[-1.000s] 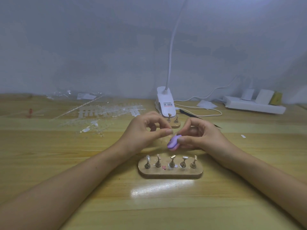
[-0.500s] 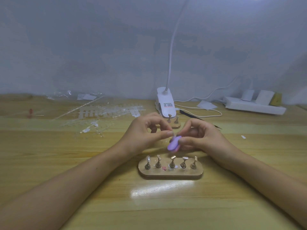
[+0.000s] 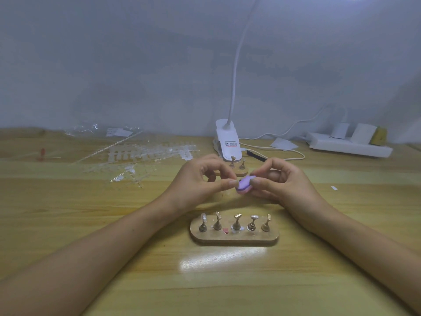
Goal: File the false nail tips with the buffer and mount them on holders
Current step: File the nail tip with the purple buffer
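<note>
1. Wooden table (image 3: 91,224), pale and glossy, carrying the near holder stand (image 3: 234,239) close to its front edge.
2. White clip lamp (image 3: 227,142) straight behind the stand, neck rising out of view.
3. Clear racks of false nail tips (image 3: 141,156) scattered behind and left of the stand, well apart from it.
4. White power strip (image 3: 348,147) far behind and right of the stand, plugs seated in it.
5. Left hand (image 3: 196,181) just behind the stand, fingers curled, thumb and forefinger tips pinched together against the buffer's left edge; anything between them too small to tell.
6. Right hand (image 3: 287,181) just behind the stand, thumb and forefinger pinching the buffer, remaining fingers curled.
7. Second, smaller stand (image 3: 241,172) behind the near one, partly hidden by the hands, two holders showing.
8. Purple oval buffer (image 3: 243,184) held above the table between both hands, behind the stand's middle.
9. Five metal holders (image 3: 237,222) upright in a row on the stand; leftmost capped with something pale and clear.
</note>
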